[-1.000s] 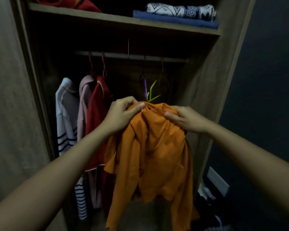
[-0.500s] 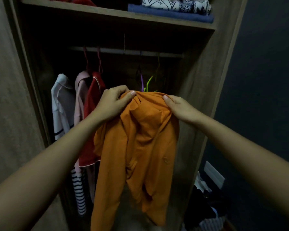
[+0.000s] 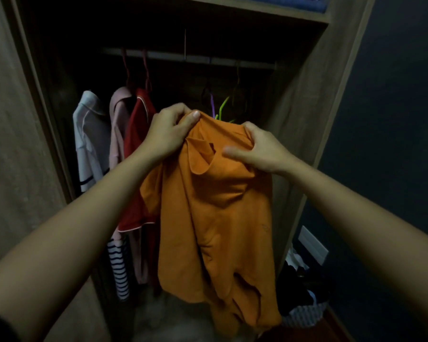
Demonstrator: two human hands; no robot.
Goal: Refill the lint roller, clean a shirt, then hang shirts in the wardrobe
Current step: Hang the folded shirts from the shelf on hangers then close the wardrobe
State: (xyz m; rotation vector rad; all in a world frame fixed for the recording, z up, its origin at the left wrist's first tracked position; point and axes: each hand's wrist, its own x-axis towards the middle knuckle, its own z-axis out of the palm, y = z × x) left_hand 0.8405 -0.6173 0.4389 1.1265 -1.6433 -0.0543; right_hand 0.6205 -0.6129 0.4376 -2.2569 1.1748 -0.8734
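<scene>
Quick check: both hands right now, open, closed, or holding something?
Left hand: pinching the orange shirt near its collar.
Right hand: gripping the same shirt's top edge.

Orange shirt (image 3: 215, 218) bunched, dangling before the open wardrobe (image 3: 304, 114)

The orange shirt (image 3: 215, 218) hides the lower parts of a green hanger (image 3: 222, 108) and a purple hanger (image 3: 211, 101) just behind its top. Whether it hangs on either cannot be told. At its collar the left hand (image 3: 169, 137) buries its fingertips in the cloth, and the right hand (image 3: 260, 154) shows a blurred thumb. Above it, folded blue cloth (image 3: 294, 1) is cut by the top edge.
</scene>
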